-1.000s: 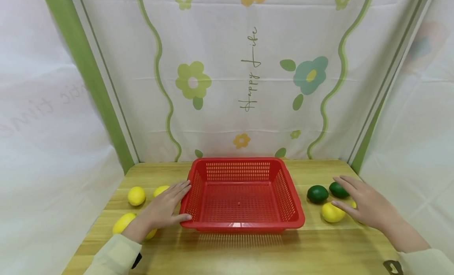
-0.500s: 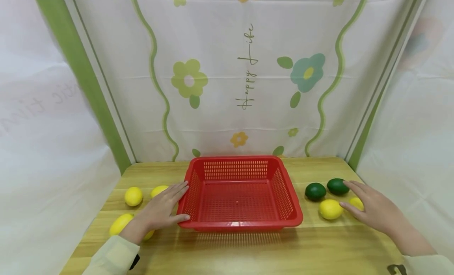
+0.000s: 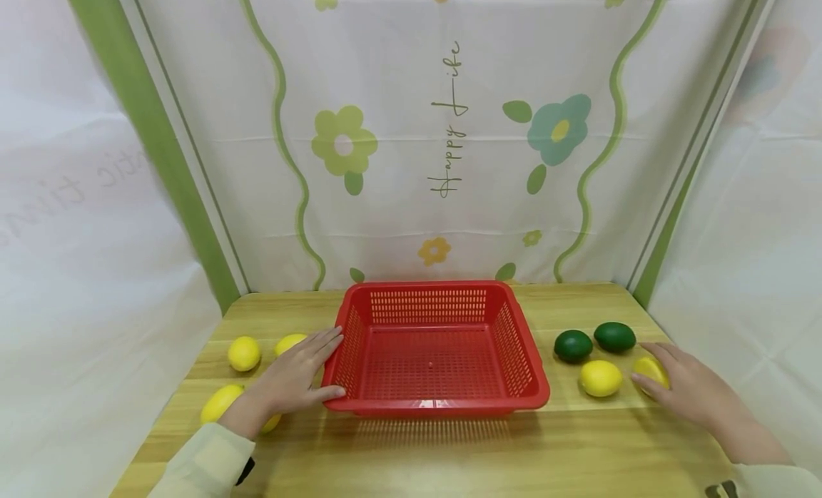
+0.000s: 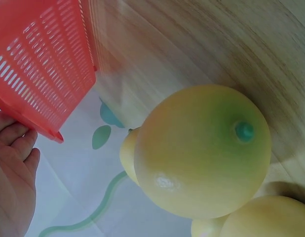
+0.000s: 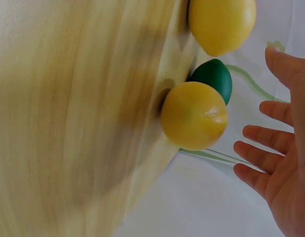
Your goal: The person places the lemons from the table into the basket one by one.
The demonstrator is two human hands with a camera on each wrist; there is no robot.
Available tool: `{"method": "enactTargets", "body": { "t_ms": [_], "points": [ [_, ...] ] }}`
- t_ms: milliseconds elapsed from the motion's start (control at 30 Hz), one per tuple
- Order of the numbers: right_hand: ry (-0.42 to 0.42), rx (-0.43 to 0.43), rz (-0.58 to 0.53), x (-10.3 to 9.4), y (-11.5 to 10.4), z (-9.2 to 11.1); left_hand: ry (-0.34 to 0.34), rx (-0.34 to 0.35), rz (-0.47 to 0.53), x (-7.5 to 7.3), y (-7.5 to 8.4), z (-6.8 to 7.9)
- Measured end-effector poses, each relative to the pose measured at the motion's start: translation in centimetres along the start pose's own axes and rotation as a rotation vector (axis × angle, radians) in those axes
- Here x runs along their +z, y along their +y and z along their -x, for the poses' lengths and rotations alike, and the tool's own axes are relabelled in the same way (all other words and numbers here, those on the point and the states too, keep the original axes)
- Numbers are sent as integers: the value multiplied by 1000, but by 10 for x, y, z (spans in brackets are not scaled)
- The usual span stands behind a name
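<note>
An empty red plastic basket (image 3: 443, 407) with slotted walls stands mid-table. My left hand (image 3: 289, 380) rests on its left rim, fingers extended and thumb at the front corner. At the right, my right hand (image 3: 693, 394) hovers over and beside a yellow lemon (image 3: 651, 371), which its fingers partly hide. The right wrist view shows a gap between those spread fingers and the lemon (image 5: 192, 118). A second lemon (image 3: 600, 378) lies nearer the basket. Behind these lie two dark green oval fruits (image 3: 573, 346), of a kind I cannot tell.
Several lemons lie left of the basket, among them one at the back (image 3: 244, 353) and one nearer the front (image 3: 221, 403). My left forearm partly covers another. A printed white curtain (image 3: 385, 212) hangs behind the wooden table (image 3: 437, 462), with white sheets at both sides.
My right hand has moved right and lower, from over the green fruits and nearer lemon to the far-right lemon. The left hand stays on the basket rim. The view has shifted slightly.
</note>
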State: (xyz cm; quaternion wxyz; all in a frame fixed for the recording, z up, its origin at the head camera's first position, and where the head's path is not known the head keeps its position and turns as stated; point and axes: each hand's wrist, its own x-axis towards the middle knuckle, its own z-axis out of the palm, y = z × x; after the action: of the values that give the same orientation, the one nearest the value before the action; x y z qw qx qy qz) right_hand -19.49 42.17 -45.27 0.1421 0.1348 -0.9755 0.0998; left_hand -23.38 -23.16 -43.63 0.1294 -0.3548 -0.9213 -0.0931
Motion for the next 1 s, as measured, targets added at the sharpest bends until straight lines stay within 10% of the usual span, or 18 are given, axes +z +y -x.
{"method": "enactTargets", "body": {
  "t_ms": [1000],
  "points": [
    [-147, 132, -23, 23, 16, -9, -14, 28, -38, 0, -3, 0]
  ]
}}
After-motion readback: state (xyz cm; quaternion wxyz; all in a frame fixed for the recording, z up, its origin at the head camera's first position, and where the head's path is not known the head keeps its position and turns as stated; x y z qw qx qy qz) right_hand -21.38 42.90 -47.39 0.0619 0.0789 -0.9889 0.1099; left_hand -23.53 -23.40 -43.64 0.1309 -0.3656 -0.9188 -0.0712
